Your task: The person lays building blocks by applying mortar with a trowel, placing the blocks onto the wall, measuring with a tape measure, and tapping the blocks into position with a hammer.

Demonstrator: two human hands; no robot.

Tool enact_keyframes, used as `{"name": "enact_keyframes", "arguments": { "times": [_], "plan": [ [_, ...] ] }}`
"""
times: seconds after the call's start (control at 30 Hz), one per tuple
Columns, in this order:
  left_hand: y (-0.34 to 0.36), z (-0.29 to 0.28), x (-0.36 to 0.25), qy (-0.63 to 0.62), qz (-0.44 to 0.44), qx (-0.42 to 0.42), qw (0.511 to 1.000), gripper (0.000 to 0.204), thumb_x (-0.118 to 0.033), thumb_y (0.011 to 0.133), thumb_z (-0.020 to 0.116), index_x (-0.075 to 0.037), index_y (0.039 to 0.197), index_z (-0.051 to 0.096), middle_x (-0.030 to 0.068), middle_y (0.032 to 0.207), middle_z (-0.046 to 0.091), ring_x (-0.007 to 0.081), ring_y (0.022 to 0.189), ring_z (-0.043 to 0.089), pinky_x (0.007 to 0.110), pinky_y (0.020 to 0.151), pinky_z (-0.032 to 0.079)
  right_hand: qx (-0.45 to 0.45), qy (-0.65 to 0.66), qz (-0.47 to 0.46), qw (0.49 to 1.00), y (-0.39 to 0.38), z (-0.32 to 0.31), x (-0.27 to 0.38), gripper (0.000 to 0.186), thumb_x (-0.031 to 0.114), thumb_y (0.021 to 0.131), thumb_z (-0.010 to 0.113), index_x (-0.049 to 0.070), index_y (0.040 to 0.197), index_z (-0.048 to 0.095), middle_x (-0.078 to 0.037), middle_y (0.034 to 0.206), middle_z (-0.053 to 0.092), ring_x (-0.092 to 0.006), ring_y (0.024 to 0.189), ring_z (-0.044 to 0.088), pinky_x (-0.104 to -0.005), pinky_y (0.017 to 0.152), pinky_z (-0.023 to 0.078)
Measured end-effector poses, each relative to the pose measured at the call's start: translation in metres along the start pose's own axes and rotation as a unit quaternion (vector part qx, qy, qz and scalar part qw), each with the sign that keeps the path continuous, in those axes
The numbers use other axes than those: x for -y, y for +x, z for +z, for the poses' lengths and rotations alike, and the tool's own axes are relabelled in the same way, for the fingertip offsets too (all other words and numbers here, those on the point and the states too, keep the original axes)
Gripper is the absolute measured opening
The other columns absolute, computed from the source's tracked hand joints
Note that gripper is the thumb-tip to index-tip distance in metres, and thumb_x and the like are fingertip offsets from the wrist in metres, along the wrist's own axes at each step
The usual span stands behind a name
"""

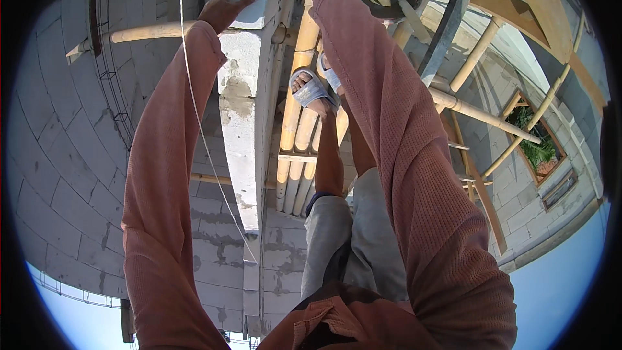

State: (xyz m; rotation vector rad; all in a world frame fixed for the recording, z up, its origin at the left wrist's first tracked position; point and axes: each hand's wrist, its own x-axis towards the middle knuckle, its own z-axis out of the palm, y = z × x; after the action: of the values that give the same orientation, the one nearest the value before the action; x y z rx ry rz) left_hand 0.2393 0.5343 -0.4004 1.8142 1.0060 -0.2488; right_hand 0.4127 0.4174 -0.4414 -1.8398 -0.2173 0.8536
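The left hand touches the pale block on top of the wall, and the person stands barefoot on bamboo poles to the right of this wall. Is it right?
Not barefoot: the head view shows greyish sandals. Otherwise yes: the left hand touches the pale block on the wall, and the bamboo poles are to its right.

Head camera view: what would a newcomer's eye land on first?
Probably the two long reddish sleeves, sweeping up from the lower edge. Between them runs a narrow pale block wall, with the left grip resting on the block near the top edge. Right of the wall, sandaled feet stand on bamboo poles.
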Motion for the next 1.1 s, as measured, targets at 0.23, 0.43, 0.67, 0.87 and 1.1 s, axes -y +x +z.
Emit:
{"name": "enact_keyframes", "arguments": {
  "times": [0.23,0.43,0.67,0.87,1.1],
  "plan": [
    [0.001,0.001,0.003,0.028,-0.016,0.004,0.999,0.122,-0.065,0.074,0.076,0.008,0.146,0.010,0.0323,0.120,0.058,0.0346,0.104,0.067,0.037,0.090,0.056,0.074,0.124,0.072,0.987,0.014,-0.012,-0.005,0.015,0.013,0.099,0.045,-0.001,0.097,0.050,-0.015,0.078,0.054,-0.0257,0.062,0.051,-0.0376,0.056,0.043],
    [0.002,0.001,-0.001,0.067,-0.043,0.016,0.997,0.120,-0.067,0.075,0.074,0.007,0.145,0.010,0.0307,0.117,0.061,0.0364,0.105,0.067,0.038,0.091,0.055,0.153,0.249,0.177,0.940,0.029,-0.024,-0.012,0.012,0.011,0.098,0.045,0.000,0.094,0.049,-0.012,0.076,0.051,-0.0224,0.057,0.047,-0.0357,0.052,0.042],
    [-0.004,-0.001,-0.014,0.083,-0.046,0.002,0.995,0.115,-0.070,0.074,0.072,0.003,0.144,0.017,0.0308,0.121,0.059,0.0372,0.113,0.063,0.041,0.097,0.051,0.106,0.367,0.242,0.892,0.036,-0.035,0.014,0.010,0.009,0.097,0.045,0.002,0.090,0.047,-0.008,0.073,0.049,-0.0186,0.052,0.043,-0.0336,0.047,0.040],
    [-0.005,-0.002,-0.016,0.084,-0.078,0.028,0.993,0.118,-0.072,0.072,0.072,0.002,0.145,0.018,0.0295,0.121,0.060,0.0367,0.114,0.063,0.041,0.099,0.049,-0.037,0.315,0.215,0.923,0.029,0.008,-0.009,0.007,0.011,0.093,0.054,0.007,0.088,0.051,-0.004,0.074,0.050,-0.0192,0.054,0.047,-0.0340,0.052,0.045],
    [-0.007,-0.001,-0.018,0.085,-0.064,0.032,0.994,0.121,-0.077,0.072,0.068,0.005,0.145,0.017,0.0300,0.121,0.060,0.0370,0.112,0.064,0.040,0.097,0.050,0.164,0.399,0.254,0.866,0.041,-0.019,-0.053,0.008,0.008,0.083,0.066,0.011,0.088,0.061,-0.004,0.080,0.062,-0.0208,0.062,0.062,-0.0338,0.059,0.051]
  ]
}}
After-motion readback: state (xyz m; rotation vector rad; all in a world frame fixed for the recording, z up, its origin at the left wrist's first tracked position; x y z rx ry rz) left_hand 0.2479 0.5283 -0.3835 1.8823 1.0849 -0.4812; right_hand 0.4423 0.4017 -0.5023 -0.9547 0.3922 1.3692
